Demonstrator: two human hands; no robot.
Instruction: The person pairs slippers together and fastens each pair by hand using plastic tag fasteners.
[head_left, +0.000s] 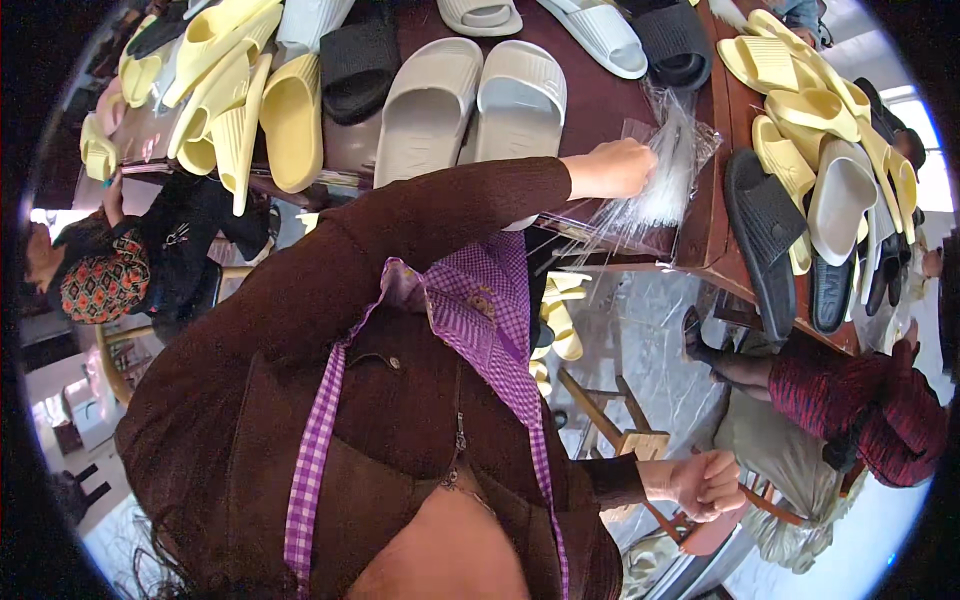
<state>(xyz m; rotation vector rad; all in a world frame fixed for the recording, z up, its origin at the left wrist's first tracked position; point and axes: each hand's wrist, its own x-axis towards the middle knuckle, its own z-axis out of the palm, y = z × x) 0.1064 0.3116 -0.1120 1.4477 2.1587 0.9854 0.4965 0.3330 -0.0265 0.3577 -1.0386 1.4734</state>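
The clear plastic strand bundle (676,165) is lying right of the grey slides (425,110). The left hand (612,168) is apparently pinching its edge; the right hand (703,485) is hanging farther right, loosely fisted, contents hidden. Many strands are remaining; finished slides are not showing distinguishably.

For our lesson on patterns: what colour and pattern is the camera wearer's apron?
The apron is purple and white checked, shown best in the head view.
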